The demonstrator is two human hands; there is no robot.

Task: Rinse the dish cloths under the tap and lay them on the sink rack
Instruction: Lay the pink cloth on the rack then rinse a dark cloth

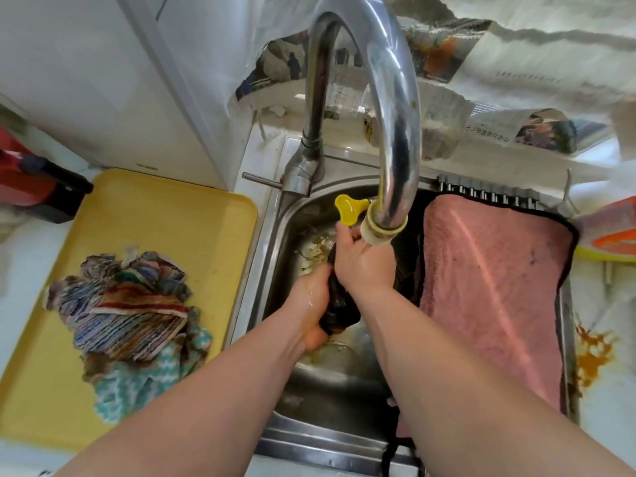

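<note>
dark cloth [339, 304] gripped between left hand [309, 304], right hand [364, 259]

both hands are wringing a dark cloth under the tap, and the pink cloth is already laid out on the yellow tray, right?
Not quite. In the head view the pink cloth lies on the sink rack, right of the tap. The yellow tray holds striped cloths. Both hands do grip the dark cloth.

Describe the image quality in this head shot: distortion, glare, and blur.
Head view: wide-angle distortion bends the tap spout and counter edges; bright daylight glare washes out the upper right and streaks the chrome; a light stripe crosses the pink cloth; the left hand and right hand, both gripping the dark cloth, are slightly soft, as are the striped cloths on the yellow tray.
</note>
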